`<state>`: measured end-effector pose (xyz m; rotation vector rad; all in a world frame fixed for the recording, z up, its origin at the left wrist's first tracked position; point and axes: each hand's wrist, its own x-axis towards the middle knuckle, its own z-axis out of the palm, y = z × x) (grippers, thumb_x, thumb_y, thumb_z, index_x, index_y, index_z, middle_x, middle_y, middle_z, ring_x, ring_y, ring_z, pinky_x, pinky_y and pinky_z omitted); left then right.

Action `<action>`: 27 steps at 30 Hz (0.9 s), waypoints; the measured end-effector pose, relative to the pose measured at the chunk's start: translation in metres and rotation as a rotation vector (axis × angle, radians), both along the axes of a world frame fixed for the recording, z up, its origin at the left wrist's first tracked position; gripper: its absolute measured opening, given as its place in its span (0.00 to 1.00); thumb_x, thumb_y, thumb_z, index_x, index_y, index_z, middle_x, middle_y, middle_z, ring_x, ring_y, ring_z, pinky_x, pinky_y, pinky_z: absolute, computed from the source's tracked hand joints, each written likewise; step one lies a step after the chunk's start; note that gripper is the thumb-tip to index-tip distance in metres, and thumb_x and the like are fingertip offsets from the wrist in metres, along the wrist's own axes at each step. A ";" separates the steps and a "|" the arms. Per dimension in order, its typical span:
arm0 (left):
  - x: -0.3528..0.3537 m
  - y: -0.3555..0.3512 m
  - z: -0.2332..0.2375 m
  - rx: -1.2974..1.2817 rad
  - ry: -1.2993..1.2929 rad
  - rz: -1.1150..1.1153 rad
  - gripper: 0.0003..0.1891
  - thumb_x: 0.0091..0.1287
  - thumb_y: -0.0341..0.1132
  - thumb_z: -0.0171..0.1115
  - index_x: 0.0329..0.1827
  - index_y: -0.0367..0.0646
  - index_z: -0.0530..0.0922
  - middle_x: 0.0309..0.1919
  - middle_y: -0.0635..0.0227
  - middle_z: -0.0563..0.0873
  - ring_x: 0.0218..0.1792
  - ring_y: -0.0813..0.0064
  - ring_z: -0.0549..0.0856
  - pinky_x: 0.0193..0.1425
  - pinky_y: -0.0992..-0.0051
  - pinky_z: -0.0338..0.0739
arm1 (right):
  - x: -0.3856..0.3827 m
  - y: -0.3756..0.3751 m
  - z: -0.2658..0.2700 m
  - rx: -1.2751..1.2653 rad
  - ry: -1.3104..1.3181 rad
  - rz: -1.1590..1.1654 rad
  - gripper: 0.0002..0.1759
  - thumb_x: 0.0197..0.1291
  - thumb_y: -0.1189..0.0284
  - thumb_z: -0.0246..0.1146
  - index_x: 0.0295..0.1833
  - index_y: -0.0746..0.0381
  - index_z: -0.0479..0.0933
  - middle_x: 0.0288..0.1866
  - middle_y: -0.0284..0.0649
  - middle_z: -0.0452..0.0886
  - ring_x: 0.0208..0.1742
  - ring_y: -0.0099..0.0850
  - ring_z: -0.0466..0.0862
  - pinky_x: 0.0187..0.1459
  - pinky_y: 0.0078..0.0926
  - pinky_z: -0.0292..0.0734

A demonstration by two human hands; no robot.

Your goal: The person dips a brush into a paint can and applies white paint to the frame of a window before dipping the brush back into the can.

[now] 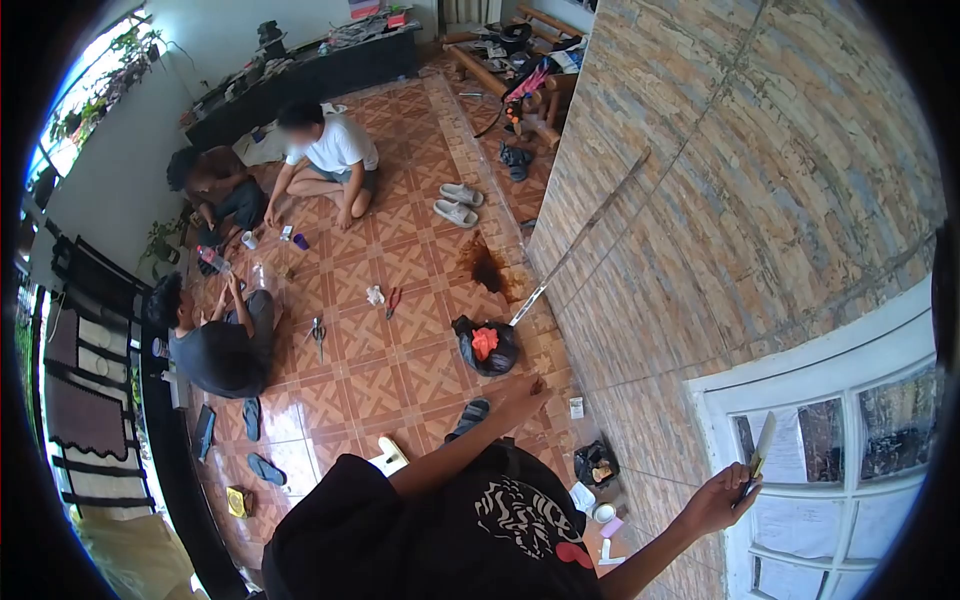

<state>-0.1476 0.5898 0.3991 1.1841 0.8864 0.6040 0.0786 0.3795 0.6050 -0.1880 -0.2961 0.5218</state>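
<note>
Currently | R fingers (pixel 738 474) grip poss. knife (pixel 765 441), partly hid | L fingers (pixel 539 384) blurry, can't tell state

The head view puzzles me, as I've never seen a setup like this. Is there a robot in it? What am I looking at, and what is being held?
No robot here, just a person's bare hands. The only picture comes from a camera worn on that person's head, looking forward and down, so their black shirt fills the bottom.

The right hand grips a bladed tool, blade up, in front of the white-framed panes. The left hand reaches out; I can't tell whether it holds anything.

On the tiled floor lie scissors, red-handled pliers, a pair of sandals and a black plastic bag with something orange-red on top. Three other people sit farther off.
</note>
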 end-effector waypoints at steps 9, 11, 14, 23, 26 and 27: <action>0.008 0.060 0.020 -0.010 0.126 -0.119 0.11 0.64 0.39 0.58 0.30 0.41 0.70 0.19 0.73 0.75 0.22 0.84 0.74 0.24 0.81 0.67 | -0.018 0.027 0.033 -0.142 -0.169 -0.131 0.19 0.71 0.59 0.46 0.40 0.66 0.68 0.31 0.37 0.61 0.31 0.26 0.61 0.35 0.21 0.62; 0.008 0.067 -0.009 -0.039 0.044 -0.190 0.11 0.64 0.37 0.59 0.32 0.41 0.68 0.19 0.71 0.77 0.21 0.83 0.75 0.25 0.81 0.67 | -0.019 0.030 0.038 -0.133 -0.227 -0.120 0.19 0.71 0.59 0.45 0.40 0.65 0.67 0.33 0.39 0.62 0.32 0.27 0.63 0.36 0.22 0.64; 0.006 0.076 -0.023 -0.044 0.016 -0.207 0.11 0.65 0.37 0.59 0.32 0.41 0.68 0.19 0.71 0.77 0.21 0.83 0.75 0.25 0.81 0.67 | -0.019 0.026 0.045 -0.190 -0.290 -0.128 0.19 0.71 0.60 0.45 0.39 0.66 0.67 0.35 0.43 0.64 0.38 0.30 0.67 0.43 0.24 0.68; 0.004 0.117 -0.013 -0.079 0.091 -0.241 0.10 0.61 0.36 0.61 0.29 0.40 0.71 0.19 0.72 0.76 0.21 0.83 0.76 0.25 0.80 0.69 | -0.033 0.035 0.076 -0.303 -0.369 -0.330 0.18 0.70 0.62 0.48 0.38 0.68 0.70 0.37 0.47 0.73 0.43 0.36 0.73 0.48 0.27 0.71; 0.003 0.128 -0.013 -0.068 0.001 -0.232 0.10 0.61 0.35 0.60 0.28 0.40 0.70 0.19 0.71 0.76 0.21 0.82 0.75 0.24 0.79 0.68 | -0.039 0.040 0.079 -0.325 -0.391 -0.360 0.18 0.70 0.62 0.48 0.38 0.69 0.70 0.37 0.47 0.73 0.43 0.36 0.73 0.49 0.27 0.71; 0.003 0.130 -0.018 -0.073 0.000 -0.233 0.10 0.61 0.35 0.60 0.28 0.40 0.70 0.19 0.71 0.76 0.21 0.82 0.75 0.24 0.79 0.68 | -0.041 0.042 0.081 -0.352 -0.380 -0.385 0.18 0.70 0.63 0.48 0.38 0.69 0.70 0.37 0.46 0.73 0.43 0.36 0.73 0.49 0.27 0.71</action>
